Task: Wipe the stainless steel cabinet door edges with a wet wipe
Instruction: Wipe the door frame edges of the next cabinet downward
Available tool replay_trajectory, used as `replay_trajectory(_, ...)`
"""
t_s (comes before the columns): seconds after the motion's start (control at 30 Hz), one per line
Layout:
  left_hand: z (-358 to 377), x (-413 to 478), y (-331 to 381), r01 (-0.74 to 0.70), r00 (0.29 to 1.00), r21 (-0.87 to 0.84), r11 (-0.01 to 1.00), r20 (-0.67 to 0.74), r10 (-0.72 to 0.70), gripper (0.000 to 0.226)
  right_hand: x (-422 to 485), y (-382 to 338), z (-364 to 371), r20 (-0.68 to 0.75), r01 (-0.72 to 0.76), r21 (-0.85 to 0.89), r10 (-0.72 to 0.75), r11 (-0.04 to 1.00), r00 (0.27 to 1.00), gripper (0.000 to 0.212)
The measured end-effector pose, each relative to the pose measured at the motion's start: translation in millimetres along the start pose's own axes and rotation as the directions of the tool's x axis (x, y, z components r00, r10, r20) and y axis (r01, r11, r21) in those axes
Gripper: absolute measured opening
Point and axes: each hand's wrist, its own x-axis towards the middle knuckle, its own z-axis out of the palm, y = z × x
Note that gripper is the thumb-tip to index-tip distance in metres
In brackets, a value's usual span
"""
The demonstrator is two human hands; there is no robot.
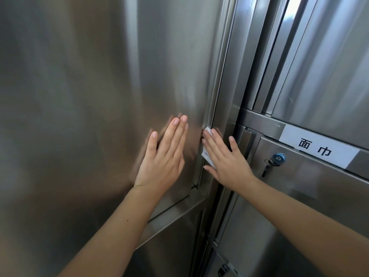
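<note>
- wet wipe (206, 157): white, thin, pressed on the right edge of the brushed-steel cabinet door (95, 100)
- wipe mostly hidden under right hand (227, 158), whose fingers are straight and spread
- left hand (163, 154) flat on the door panel, fingers together, holding nothing
- cabinet shut, contents unseen
- key (266, 166) in the neighbouring locker's lock

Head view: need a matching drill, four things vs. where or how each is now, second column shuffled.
Things:
1. left hand
2. wipe
3. label
4. key

States:
A. at the blue lock
B. flat on the door panel
C. pressed under the right hand at the door edge
D. white with black characters

Pairs: 1-B, 2-C, 3-D, 4-A
</note>
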Motion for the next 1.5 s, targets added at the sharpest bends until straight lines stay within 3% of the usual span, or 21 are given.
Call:
replay_trajectory(0.13,-0.8,-0.8,-0.7,-0.009,1.0,0.011,1.0,0.013,0.009,0.06,-1.5,-18.8,1.4,0.025,-0.06,0.001,0.059,0.998,0.998,0.075)
replay_trajectory(0.43,-1.5,0.4,-0.7,-0.004,1.0,0.027,1.0,0.019,0.003,0.061,-22.4,-45.1,7.9,0.069,0.024,0.035,-0.026,0.999,0.997,0.086)
replay_trajectory(0.73,0.4,-0.3,0.3,0.014,1.0,0.021,1.0,0.004,-0.014,0.061,34.9,23.6,-1.3,-0.019,-0.137,-0.112,0.135,0.984,0.991,0.086)
replay_trajectory(0.97,-7.9,12.7,-1.3,0.118,0.992,-0.071,0.991,0.041,-0.115,0.063,74.8,73.0,-12.2,-0.04,-0.221,-0.06,0.219,0.973,0.975,0.085)
replay_trajectory(1.13,-10.5,51.0,-21.2,0.208,0.978,-0.107,0.972,-0.013,-0.21,0.061,93.6,103.2,-17.6,-0.038,-0.25,-0.032,0.249,0.968,0.968,0.084)
replay_trajectory(1.5,-21.2,134.5,-71.1,0.298,0.951,-0.073,0.952,-0.064,-0.302,0.057,138.9,168.6,-32.4,-0.088,-0.331,0.034,0.332,0.943,0.939,0.089)
